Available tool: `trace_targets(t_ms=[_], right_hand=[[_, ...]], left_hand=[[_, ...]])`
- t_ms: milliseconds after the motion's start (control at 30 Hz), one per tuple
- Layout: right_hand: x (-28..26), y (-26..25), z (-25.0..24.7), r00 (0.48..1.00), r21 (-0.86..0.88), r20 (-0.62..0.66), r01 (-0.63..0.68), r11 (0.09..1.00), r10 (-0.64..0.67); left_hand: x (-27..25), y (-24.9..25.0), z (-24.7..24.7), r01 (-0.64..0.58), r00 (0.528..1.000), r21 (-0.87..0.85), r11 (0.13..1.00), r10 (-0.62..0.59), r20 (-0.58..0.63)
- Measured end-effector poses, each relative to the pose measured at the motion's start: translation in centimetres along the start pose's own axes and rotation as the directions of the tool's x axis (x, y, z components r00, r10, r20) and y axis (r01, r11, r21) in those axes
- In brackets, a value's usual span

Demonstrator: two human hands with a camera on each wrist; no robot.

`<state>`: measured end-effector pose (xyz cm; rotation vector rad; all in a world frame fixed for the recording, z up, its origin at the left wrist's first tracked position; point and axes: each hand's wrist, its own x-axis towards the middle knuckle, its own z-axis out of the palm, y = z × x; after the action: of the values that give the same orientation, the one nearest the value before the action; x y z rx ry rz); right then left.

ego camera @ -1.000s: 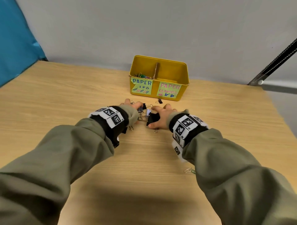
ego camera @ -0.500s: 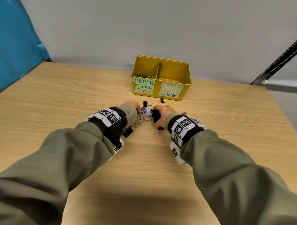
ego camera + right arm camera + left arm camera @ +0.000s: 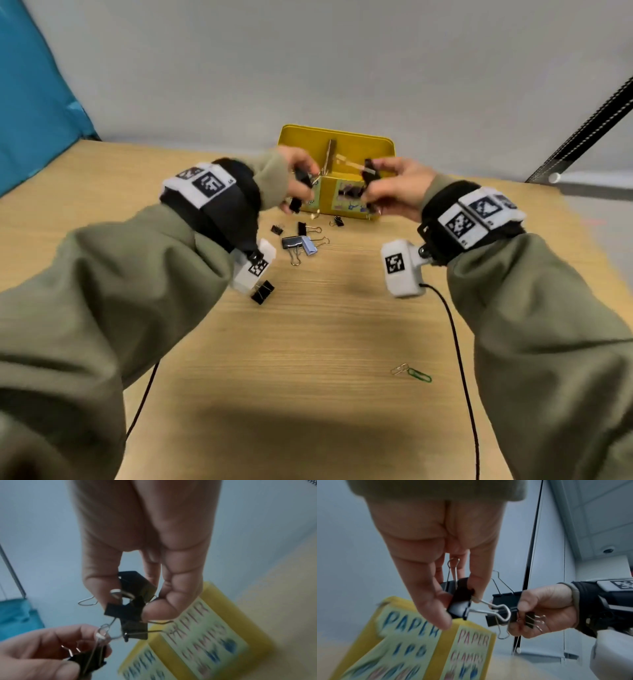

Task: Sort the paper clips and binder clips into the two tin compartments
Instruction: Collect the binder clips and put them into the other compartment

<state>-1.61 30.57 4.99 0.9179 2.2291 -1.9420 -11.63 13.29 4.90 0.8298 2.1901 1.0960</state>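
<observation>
Both hands are raised just in front of the yellow tin (image 3: pixel 356 142), close together. My left hand (image 3: pixel 298 192) pinches a couple of black binder clips (image 3: pixel 458 601) between thumb and fingers. My right hand (image 3: pixel 370 192) grips a bunch of black binder clips (image 3: pixel 135 601). The wire handles of the two bunches overlap between the hands. The tin's front (image 3: pixel 406 642) carries a paper-clips label on the left and a "PAPER CLAMPS" label (image 3: pixel 202 628) on the right. A cardboard divider (image 3: pixel 330 156) splits it. Several binder clips (image 3: pixel 294 242), one light blue (image 3: pixel 310 245), lie on the table below the hands.
A lone black binder clip (image 3: pixel 263 291) lies near my left wrist camera. Two paper clips, one silver and one green (image 3: pixel 412 374), lie at the near right of the wooden table (image 3: pixel 308 342). Black cables trail from both wrists. A blue panel (image 3: pixel 30 113) stands at far left.
Both hands have lifted off the table with binder clips in them and risen toward the front of the tin. Several clips stay where the hands were.
</observation>
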Motion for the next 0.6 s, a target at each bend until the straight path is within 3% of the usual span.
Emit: trace_targets(t_ms=[100,167,267,367,467,533,600], right_hand=[[1.5,-2.7,-0.7,0.987,0.160,-0.138,0.108,0.981,-0.086],[2.9,-3.7,-0.7,0.961,0.150,-0.261,0.136,0.979,-0.094],[4.5,-4.2,0.0,0.931,0.076,-0.362,0.075,0.994,-0.042],[5.4,-3.7,0.6,0.924,-0.054,-0.382,-0.023,0.998,0.001],[5.3,-3.1,0.6,0.934,-0.305,-0.358,-0.141,0.942,0.024],[5.0,-2.6,0.7,0.925,-0.445,-0.380,-0.165,0.880,-0.018],[3.8,-2.1,1.5,0.889,-0.520,-0.410,-0.042,0.853,-0.206]], left_hand=[[3.0,2.9,-0.3,-0.063,0.995,-0.073,0.995,0.056,-0.086],[5.6,4.3,0.1,-0.055,0.991,-0.055,0.997,0.048,-0.125],[8.6,5.3,1.3,0.007,0.986,0.078,0.997,0.006,-0.166],[9.9,5.3,2.6,0.047,0.989,0.210,0.977,-0.016,-0.147],[9.7,4.2,2.8,0.093,0.995,0.328,0.940,-0.080,-0.055],[8.1,3.1,1.7,0.100,0.988,0.428,0.898,-0.039,-0.149],[6.0,1.5,0.8,0.009,0.961,0.426,0.905,0.109,-0.254]])
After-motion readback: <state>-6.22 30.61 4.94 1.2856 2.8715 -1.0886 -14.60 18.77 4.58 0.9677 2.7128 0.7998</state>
